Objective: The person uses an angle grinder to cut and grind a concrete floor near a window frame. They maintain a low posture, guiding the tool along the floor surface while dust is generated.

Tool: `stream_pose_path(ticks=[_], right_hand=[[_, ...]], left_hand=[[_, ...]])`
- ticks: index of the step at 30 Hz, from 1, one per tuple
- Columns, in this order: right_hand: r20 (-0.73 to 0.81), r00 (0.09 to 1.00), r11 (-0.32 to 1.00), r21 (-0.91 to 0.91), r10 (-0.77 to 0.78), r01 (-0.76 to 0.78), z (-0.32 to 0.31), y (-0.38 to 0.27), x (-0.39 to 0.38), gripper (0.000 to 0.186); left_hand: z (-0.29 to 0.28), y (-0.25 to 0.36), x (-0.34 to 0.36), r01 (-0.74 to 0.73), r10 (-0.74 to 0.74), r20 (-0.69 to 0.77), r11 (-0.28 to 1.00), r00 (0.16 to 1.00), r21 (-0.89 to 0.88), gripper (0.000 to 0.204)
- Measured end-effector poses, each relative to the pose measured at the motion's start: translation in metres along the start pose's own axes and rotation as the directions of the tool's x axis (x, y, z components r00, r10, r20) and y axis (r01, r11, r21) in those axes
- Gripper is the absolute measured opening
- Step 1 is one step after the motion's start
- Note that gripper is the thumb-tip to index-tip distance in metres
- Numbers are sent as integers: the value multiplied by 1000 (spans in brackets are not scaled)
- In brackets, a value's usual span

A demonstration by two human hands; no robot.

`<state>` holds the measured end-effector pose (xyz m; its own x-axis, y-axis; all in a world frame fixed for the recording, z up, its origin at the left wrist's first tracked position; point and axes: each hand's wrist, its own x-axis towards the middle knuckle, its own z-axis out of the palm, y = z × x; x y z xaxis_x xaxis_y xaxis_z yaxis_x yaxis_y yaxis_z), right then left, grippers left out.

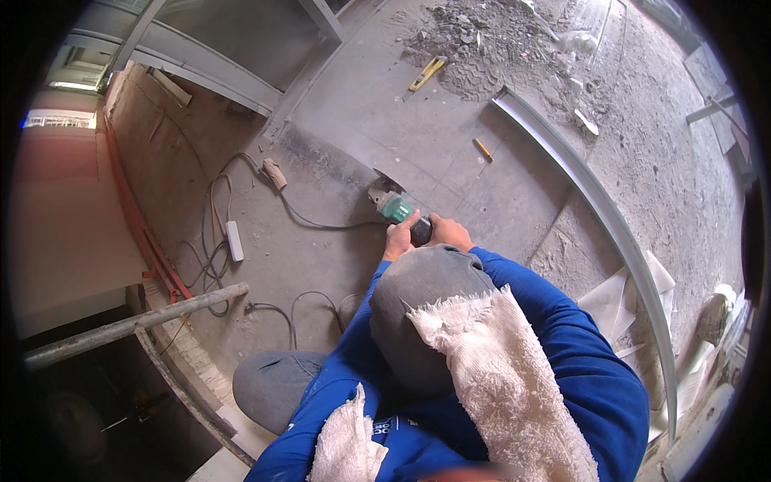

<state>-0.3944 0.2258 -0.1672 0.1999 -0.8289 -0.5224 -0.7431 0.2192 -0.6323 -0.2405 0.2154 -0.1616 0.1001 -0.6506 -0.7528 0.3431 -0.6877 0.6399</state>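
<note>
I hold a green and black angle grinder point(396, 209) low over the dusty concrete floor in front of my knee. My left hand point(399, 238) is closed round its body, the thumb lying along the top. At the rear end, my right hand point(450, 232) wraps the black part of the grinder. Its disc point(390, 179) stands on edge at the floor; whether it spins I cannot tell. A pale haze and a dark dusty streak lie on the floor left of the disc. From the grinder a dark cord runs left to a brown-wrapped connector point(274, 174).
A long metal channel point(590, 173) curves along the right. Ahead lie a yellow tool point(427, 73), a small orange stick point(483, 149) and rubble point(462, 44). Left are a white power strip point(234, 241), tangled cords and a pipe point(136, 324) above a dark opening point(80, 410).
</note>
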Motion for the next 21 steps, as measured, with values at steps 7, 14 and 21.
stream_pose_path(ticks=[7,14,21], right_hand=[[17,1000,1000,-4,5,-5,0,4,0,60],[-2,1000,999,-15,28,-28,3,5,-1,46],[-40,999,1000,-17,21,-22,5,5,-5,34]], left_hand=[[-2,-8,7,12,-12,-5,999,1000,-49,33],[2,-13,8,-5,14,-117,997,993,73,37],[4,-4,-6,56,-49,-65,993,997,108,70]])
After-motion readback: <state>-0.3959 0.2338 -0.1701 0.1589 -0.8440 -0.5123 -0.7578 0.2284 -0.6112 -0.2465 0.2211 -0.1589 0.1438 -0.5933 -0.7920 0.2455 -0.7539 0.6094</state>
